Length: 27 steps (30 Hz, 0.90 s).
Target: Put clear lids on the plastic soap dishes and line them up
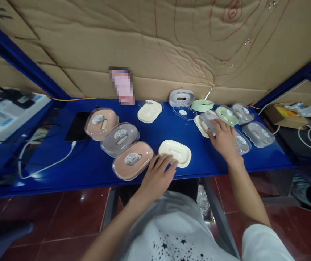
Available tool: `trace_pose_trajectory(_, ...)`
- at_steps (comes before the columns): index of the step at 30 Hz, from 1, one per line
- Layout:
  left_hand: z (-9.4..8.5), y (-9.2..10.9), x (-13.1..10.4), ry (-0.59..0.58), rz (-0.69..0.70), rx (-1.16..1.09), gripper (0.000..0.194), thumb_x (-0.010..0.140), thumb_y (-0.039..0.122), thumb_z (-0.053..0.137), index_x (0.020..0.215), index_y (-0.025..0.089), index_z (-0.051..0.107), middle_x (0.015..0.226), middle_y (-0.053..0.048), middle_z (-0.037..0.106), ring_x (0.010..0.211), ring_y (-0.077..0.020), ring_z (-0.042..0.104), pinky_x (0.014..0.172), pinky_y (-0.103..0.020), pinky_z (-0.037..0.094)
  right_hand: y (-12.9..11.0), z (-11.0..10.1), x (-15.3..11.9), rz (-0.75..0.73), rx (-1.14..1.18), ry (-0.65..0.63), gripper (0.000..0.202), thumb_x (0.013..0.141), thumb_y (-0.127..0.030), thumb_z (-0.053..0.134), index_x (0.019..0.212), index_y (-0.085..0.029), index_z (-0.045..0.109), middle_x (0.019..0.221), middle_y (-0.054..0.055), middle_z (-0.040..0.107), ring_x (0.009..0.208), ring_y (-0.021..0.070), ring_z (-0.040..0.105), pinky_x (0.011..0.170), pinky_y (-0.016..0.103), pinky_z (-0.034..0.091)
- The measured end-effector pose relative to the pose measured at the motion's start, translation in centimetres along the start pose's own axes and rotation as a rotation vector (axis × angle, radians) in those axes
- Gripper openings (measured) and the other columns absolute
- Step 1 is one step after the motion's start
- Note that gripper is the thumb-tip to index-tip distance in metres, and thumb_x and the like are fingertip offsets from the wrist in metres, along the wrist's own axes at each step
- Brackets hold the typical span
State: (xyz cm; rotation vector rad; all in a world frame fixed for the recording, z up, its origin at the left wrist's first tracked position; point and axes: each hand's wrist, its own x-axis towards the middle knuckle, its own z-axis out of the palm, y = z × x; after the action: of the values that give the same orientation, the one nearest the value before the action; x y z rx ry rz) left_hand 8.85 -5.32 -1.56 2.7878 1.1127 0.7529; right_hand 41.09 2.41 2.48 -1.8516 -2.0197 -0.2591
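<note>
A cream oval soap-box-like base (181,151) lies near the table's front edge. My left hand (159,175) rests at its near left rim, fingers stretched out and slightly spread. Farther right, my right hand (224,139) has its thumb and fingers around the edge of a clear lid (207,116) with a round label. That lid sits tilted over another cream base (200,127), partly hidden by it. Beside the left hand lies a pink box with a clear lid (133,161). Under my right wrist, a grey lidded box (242,141) is partly covered.
Lidded boxes, grey (120,139) and pink (101,125), line the left; green (226,115) and grey (258,134) ones stand right. At the back are a cream box (150,111), a grey shell (182,98) and a green ring (203,105). A black phone (77,126) and white cable (46,167) lie left.
</note>
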Motion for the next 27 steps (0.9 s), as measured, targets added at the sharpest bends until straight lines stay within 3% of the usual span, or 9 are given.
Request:
trace_pose_trajectory(2, 0.1, -0.2, -0.5, 0.004, 0.001, -0.013, 0.030, 0.106, 0.011, 0.056, 0.131, 0.020, 0.068, 0.133, -0.012, 0.075, 0.122, -0.0294, 0.071, 0.109, -0.053, 0.051, 1.2, 1.0, 0.5, 0.087, -0.111, -0.007, 0.046, 0.104, -0.034, 0.054, 0.145, -0.016, 0.064, 0.158, 0.020, 0.058, 0.136, 0.0431, 0.059, 0.113, 0.064, 0.043)
trace_pose_trajectory(6, 0.2, -0.3, -1.3, 0.039, 0.015, -0.061, 0.030, 0.104, 0.006, 0.057, 0.126, 0.021, 0.070, 0.124, -0.008, 0.076, 0.108, -0.0242, 0.072, 0.095, -0.044, 0.051, 1.7, 2.3, 0.3, 0.082, -0.113, -0.030, 0.035, 0.105, -0.032, 0.052, 0.133, -0.022, 0.070, 0.146, 0.015, 0.066, 0.128, 0.0366, 0.063, 0.110, 0.054, 0.044)
trace_pose_trajectory(11, -0.1, -0.4, -0.7, 0.050, 0.005, -0.075, 0.023, 0.107, 0.015, 0.060, 0.126, 0.021, 0.071, 0.136, -0.014, 0.069, 0.121, -0.0297, 0.067, 0.100, -0.048, 0.052, 2.0, 2.2, 0.5, 0.164, -0.172, 0.027, 0.040, 0.104, -0.032, 0.053, 0.140, -0.019, 0.063, 0.138, 0.018, 0.069, 0.125, 0.0373, 0.063, 0.110, 0.054, 0.040)
trace_pose_trajectory(15, 0.2, -0.6, -0.4, 0.048, -0.006, -0.141, 0.027, 0.106, 0.019, 0.062, 0.132, 0.022, 0.068, 0.149, -0.016, 0.061, 0.137, -0.0338, 0.060, 0.111, -0.055, 0.053, 3.4, 1.7, 1.6, 0.261, -0.186, 0.074, 0.037, 0.101, -0.034, 0.054, 0.131, -0.017, 0.066, 0.132, 0.021, 0.071, 0.123, 0.0387, 0.064, 0.107, 0.055, 0.042)
trace_pose_trajectory(18, 0.4, -0.8, -0.4, 0.041, -0.029, -0.193, 0.032, 0.105, 0.019, 0.063, 0.137, 0.023, 0.066, 0.153, -0.017, 0.058, 0.146, -0.0350, 0.055, 0.118, -0.056, 0.052, 4.3, 1.4, 2.9, 0.307, -0.219, -0.018, 0.039, 0.099, -0.037, 0.058, 0.129, -0.014, 0.069, 0.130, 0.023, 0.073, 0.125, 0.0411, 0.065, 0.107, 0.059, 0.042)
trace_pose_trajectory(21, 0.4, -0.9, -0.5, 0.046, -0.057, -0.222, 0.035, 0.105, 0.019, 0.063, 0.141, 0.021, 0.062, 0.157, -0.018, 0.054, 0.150, -0.0351, 0.052, 0.121, -0.055, 0.052, 4.8, 0.8, 3.9, 0.245, -0.174, -0.106, 0.032, 0.097, -0.037, 0.062, 0.119, -0.016, 0.074, 0.122, 0.020, 0.077, 0.120, 0.0400, 0.069, 0.108, 0.061, 0.043)
trace_pose_trajectory(24, 0.4, -0.8, -0.6, 0.068, -0.101, -0.220, 0.035, 0.106, 0.020, 0.062, 0.142, 0.020, 0.060, 0.155, -0.018, 0.055, 0.143, -0.0330, 0.059, 0.117, -0.052, 0.055, 4.5, -0.8, 3.8, 0.160, 0.032, -0.034, 0.031, 0.099, -0.044, 0.064, 0.115, -0.019, 0.075, 0.116, 0.016, 0.079, 0.110, 0.0354, 0.073, 0.101, 0.053, 0.052)
trace_pose_trajectory(27, 0.7, -0.7, -0.9, 0.095, -0.117, -0.202, 0.038, 0.107, 0.020, 0.062, 0.144, 0.022, 0.058, 0.146, -0.016, 0.064, 0.130, -0.0304, 0.067, 0.110, -0.049, 0.060, 2.6, -3.0, 1.9, 0.113, 0.224, 0.099, 0.034, 0.102, -0.052, 0.064, 0.117, -0.023, 0.074, 0.111, 0.012, 0.080, 0.101, 0.0313, 0.075, 0.091, 0.046, 0.058)
